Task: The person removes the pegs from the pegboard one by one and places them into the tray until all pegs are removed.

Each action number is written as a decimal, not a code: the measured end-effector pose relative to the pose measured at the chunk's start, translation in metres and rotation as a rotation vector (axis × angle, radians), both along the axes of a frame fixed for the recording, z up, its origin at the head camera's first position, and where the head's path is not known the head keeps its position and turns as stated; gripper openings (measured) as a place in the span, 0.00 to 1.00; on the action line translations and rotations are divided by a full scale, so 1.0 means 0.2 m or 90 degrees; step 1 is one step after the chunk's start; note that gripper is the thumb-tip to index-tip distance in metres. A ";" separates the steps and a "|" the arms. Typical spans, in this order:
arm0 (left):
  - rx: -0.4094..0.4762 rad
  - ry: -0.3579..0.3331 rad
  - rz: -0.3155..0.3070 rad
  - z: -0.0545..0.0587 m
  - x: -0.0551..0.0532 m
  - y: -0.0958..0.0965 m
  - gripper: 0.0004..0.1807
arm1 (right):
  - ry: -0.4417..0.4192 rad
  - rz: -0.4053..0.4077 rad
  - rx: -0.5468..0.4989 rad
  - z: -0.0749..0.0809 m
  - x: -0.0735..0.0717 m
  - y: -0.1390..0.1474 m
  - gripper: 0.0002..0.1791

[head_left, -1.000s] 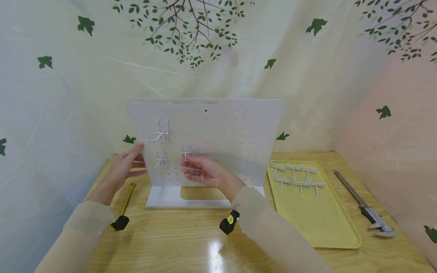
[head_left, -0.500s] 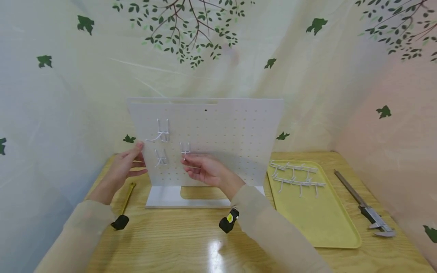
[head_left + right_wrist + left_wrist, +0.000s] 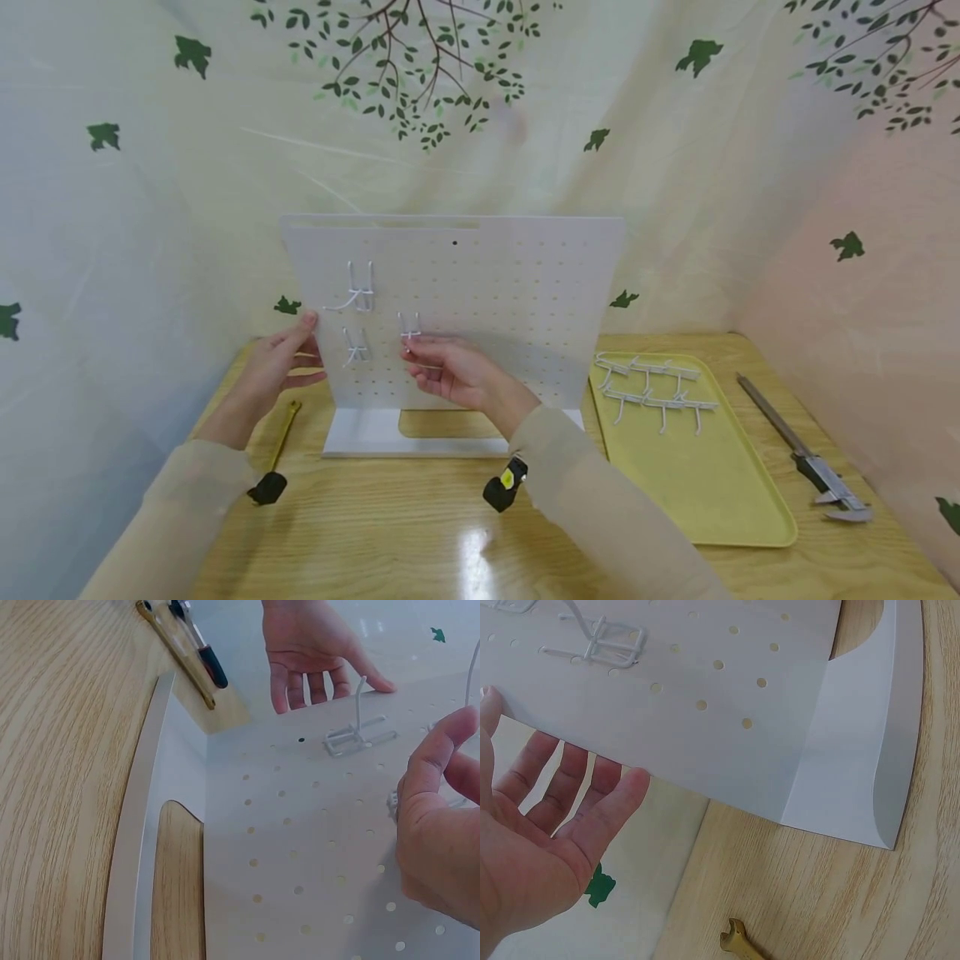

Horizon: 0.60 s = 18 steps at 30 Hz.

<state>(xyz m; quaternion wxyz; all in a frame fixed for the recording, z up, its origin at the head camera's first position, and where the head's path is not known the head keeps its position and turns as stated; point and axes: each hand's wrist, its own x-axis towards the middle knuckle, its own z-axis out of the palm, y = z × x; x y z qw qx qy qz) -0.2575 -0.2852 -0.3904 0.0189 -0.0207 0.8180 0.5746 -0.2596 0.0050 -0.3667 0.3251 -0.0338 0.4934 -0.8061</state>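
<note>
A white pegboard [image 3: 510, 292] stands upright on its base. My left hand [image 3: 273, 371] grips its left edge, thumb at the front and fingers reaching behind. My right hand [image 3: 465, 375] pinches the arm of a white wire pegboard hook [image 3: 410, 335] between thumb and fingertips. That hook lies against the board, its two upper prongs showing above the fingers; whether they are seated in holes cannot be told. To its left, an upper hook [image 3: 361, 292] and a lower hook [image 3: 357, 350] hang on the board. In the right wrist view the hand [image 3: 442, 825] mostly hides the pinched hook.
On the right, a yellow tray [image 3: 697, 492] bears several white hooks [image 3: 663, 403]. A caliper [image 3: 813, 467] lies beyond it. Left of the base is a brass-coloured wrench [image 3: 285, 433], with a black-and-red-handled tool [image 3: 212, 666] beside it. A patterned curtain hangs behind.
My right fingertips have shifted slightly upward on the hook's arm, covering more of it. The left hand keeps its place on the board's edge.
</note>
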 end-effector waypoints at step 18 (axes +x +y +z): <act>0.009 -0.005 -0.001 -0.01 -0.02 -0.01 0.44 | -0.003 0.005 -0.005 0.00 0.01 0.00 0.21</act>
